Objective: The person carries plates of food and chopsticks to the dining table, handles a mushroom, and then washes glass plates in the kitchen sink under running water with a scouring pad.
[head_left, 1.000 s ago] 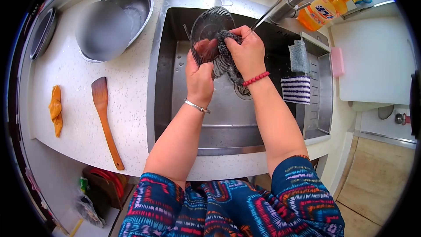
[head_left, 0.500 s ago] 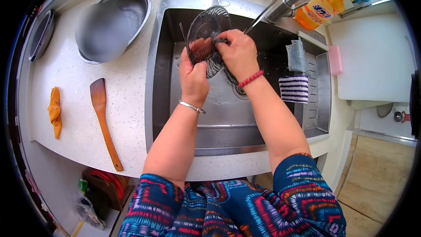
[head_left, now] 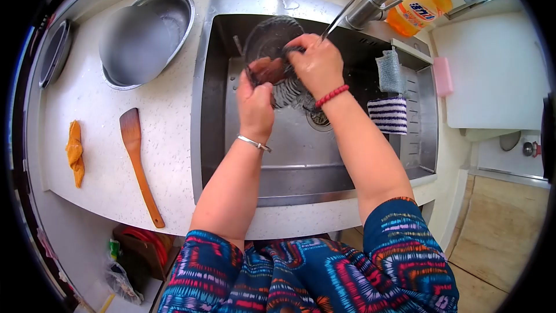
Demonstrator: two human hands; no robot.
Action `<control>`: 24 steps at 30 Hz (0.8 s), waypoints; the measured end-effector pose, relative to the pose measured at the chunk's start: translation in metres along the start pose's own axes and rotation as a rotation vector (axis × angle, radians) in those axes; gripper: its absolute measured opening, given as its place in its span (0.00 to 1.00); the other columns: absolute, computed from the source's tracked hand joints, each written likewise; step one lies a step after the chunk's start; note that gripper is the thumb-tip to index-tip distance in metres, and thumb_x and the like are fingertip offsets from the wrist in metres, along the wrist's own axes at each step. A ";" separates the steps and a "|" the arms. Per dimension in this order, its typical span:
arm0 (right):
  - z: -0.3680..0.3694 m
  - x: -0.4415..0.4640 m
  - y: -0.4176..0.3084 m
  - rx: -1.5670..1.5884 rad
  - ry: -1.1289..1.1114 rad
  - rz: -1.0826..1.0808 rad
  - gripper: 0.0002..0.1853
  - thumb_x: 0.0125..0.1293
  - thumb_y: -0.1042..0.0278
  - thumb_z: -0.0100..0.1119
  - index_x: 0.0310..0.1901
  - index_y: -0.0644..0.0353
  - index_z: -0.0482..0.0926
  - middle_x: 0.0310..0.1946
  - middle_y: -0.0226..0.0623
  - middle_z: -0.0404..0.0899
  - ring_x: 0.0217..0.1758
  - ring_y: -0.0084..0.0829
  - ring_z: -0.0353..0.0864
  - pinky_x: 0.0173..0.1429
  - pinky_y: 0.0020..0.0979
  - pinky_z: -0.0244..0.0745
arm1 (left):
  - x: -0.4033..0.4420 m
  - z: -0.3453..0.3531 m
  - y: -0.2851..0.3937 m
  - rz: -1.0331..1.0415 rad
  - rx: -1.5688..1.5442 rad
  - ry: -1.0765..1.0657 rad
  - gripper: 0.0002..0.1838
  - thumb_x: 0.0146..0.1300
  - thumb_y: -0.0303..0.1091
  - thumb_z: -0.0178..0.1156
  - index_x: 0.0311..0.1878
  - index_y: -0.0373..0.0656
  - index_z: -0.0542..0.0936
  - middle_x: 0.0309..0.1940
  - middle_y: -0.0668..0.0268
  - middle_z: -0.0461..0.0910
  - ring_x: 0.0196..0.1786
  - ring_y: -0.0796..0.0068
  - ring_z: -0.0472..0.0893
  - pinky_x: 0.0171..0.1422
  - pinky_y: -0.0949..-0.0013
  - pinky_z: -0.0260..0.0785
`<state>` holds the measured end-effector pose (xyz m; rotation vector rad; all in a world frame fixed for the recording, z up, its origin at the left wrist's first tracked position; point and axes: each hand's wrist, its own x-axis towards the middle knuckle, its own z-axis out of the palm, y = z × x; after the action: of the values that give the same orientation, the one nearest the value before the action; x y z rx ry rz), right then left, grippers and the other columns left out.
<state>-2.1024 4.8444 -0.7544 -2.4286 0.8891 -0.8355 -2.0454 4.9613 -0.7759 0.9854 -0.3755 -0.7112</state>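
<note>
My left hand (head_left: 256, 104) is closed on the near rim of a clear ribbed glass bowl (head_left: 273, 33), which is tilted over the sink (head_left: 289, 145). At the bowl's right side, my right hand (head_left: 318, 68) has its fingers curled around something small and dark, mostly hidden by the fingers. Below the hands, more ribbed clear glass (head_left: 285, 94) shows low in the sink, close to the drain (head_left: 318, 120); whether it is a separate dish I cannot tell. The faucet (head_left: 368, 8) reaches over the sink from the upper right, just above my right hand.
A metal basin (head_left: 184, 29), a wooden spatula (head_left: 134, 139) and an orange cloth (head_left: 75, 153) are on the left counter. A grey scrub cloth (head_left: 391, 72) and a striped cloth (head_left: 388, 116) hang at the sink's right. Beyond stand an orange detergent bottle (head_left: 418, 10) and a pink sponge (head_left: 443, 77).
The glass bowl has tipped further away and sits slightly lower over the sink. My right hand has shifted a little at its edge; both hands keep their hold.
</note>
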 end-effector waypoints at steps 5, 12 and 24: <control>-0.020 -0.028 -0.008 0.224 -0.159 -0.124 0.07 0.44 0.67 0.55 0.26 0.58 0.79 0.27 0.39 0.77 0.34 0.39 0.75 0.38 0.34 0.71 | 0.011 -0.009 -0.011 0.049 -0.092 0.038 0.17 0.52 0.20 0.37 0.47 0.33 0.65 0.44 0.49 0.73 0.45 0.62 0.75 0.53 0.66 0.65; -0.019 -0.044 0.058 1.176 0.075 0.603 0.08 0.59 0.73 0.50 0.40 0.63 0.74 0.30 0.31 0.76 0.32 0.23 0.75 0.38 0.26 0.71 | 0.010 -0.007 0.002 -0.046 -0.143 0.115 0.15 0.55 0.23 0.37 0.46 0.37 0.66 0.43 0.52 0.75 0.42 0.62 0.78 0.18 0.82 0.59; -0.019 -0.045 0.034 1.091 -0.123 0.620 0.13 0.46 0.78 0.56 0.37 0.63 0.72 0.28 0.30 0.73 0.30 0.19 0.72 0.36 0.21 0.68 | 0.011 -0.008 -0.009 -0.192 -0.199 -0.015 0.13 0.56 0.23 0.42 0.45 0.38 0.66 0.40 0.55 0.76 0.38 0.67 0.78 0.20 0.81 0.62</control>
<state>-2.1570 4.8477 -0.7768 -1.1557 0.7656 -0.6514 -2.0363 4.9558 -0.7875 0.8341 -0.2192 -0.9125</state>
